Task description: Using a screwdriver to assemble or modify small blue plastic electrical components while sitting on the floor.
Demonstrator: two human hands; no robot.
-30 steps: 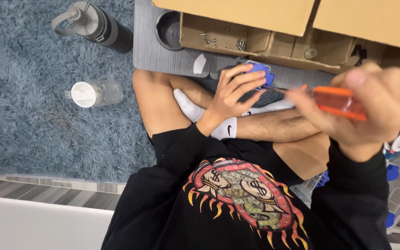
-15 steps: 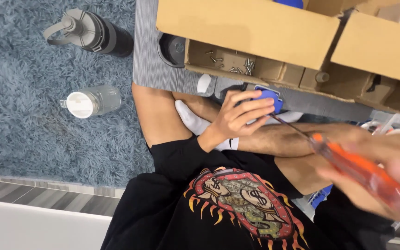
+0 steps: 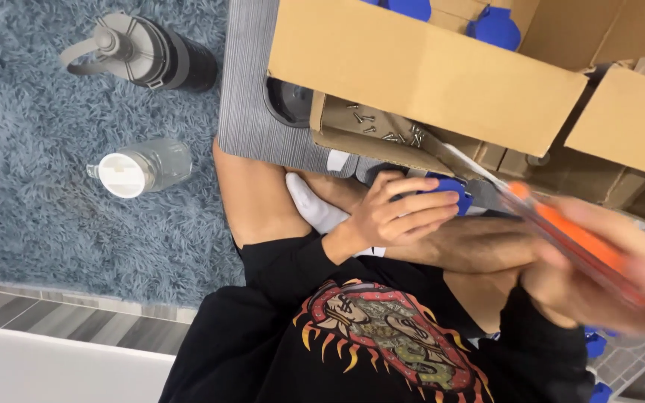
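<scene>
Left hand point(image 3: 393, 216) closed around a small blue part point(image 3: 449, 188) at frame centre, over the crossed legs. Right hand point(image 3: 599, 276), at 4 o'clock, blurred, grips an orange-handled screwdriver point(image 3: 561, 231), shaft aimed at the part. Cardboard box point(image 3: 427, 75) at 12 o'clock; two bottles point(image 3: 143, 166) at 10 o'clock

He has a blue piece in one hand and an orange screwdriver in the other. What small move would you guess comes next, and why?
Probably bringing the screwdriver tip onto the blue part. The left hand grips that part over the lap, while the right hand holds the tool angled toward it, its blurred tip just short.
</scene>
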